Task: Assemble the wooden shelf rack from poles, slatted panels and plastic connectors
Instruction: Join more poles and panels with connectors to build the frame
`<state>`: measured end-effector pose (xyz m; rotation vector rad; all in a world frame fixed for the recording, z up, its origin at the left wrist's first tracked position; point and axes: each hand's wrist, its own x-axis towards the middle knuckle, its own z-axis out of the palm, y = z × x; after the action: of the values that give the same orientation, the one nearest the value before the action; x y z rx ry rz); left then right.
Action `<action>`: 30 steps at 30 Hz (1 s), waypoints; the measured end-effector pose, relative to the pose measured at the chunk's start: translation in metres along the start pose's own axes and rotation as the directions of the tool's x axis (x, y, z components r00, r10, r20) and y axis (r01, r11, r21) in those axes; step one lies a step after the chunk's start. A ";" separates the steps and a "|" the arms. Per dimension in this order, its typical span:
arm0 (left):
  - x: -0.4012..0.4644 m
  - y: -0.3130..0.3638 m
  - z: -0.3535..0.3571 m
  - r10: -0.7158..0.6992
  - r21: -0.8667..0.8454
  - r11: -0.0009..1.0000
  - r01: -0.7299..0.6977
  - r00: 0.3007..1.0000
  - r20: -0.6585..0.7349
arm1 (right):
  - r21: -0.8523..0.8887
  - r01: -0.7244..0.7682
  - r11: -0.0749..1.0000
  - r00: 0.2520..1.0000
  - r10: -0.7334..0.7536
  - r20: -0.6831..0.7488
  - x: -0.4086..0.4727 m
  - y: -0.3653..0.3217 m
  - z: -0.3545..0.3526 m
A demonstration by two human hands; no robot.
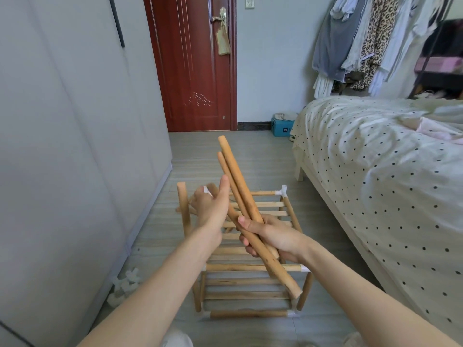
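Observation:
My right hand [273, 236] grips a bundle of wooden poles [240, 186] that slant up and away over the rack. My left hand [213, 209] is beside them with thumb and fingers straight, its palm against the upper end of the lowest pole. Below my hands, the partly built rack [250, 281] stands on the floor, made of slatted panels joined by white plastic connectors [283, 190]. One pole [184, 211] stands upright at the rack's far left corner.
Loose white connectors [125, 284] lie on the floor by the grey wardrobe [62, 146] on the left. A bed with a dotted cover [375, 171] runs along the right. A red door [195, 71], a blue box [281, 127] and hanging clothes [363, 41] are behind.

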<state>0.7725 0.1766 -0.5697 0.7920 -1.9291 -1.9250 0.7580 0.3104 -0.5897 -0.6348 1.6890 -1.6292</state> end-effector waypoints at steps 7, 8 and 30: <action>-0.001 0.000 -0.006 0.052 -0.436 0.892 0.119 0.932 0.359 | -0.009 0.014 1.000 0.999 -0.014 0.029 0.000 -0.007 0.004; -0.001 -0.001 -0.005 0.061 -0.456 0.884 0.102 0.943 0.329 | -0.063 0.009 0.998 1.000 -0.009 -0.002 -0.001 -0.005 0.003; 0.014 -0.053 0.018 0.293 -0.196 0.947 -0.255 0.935 0.199 | -0.353 -0.593 0.724 0.657 0.181 -0.732 -0.023 0.081 -0.141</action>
<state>0.7599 0.1858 -0.6250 0.2466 -1.8505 -2.0346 0.6749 0.4271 -0.6709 0.1480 2.6629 -1.0244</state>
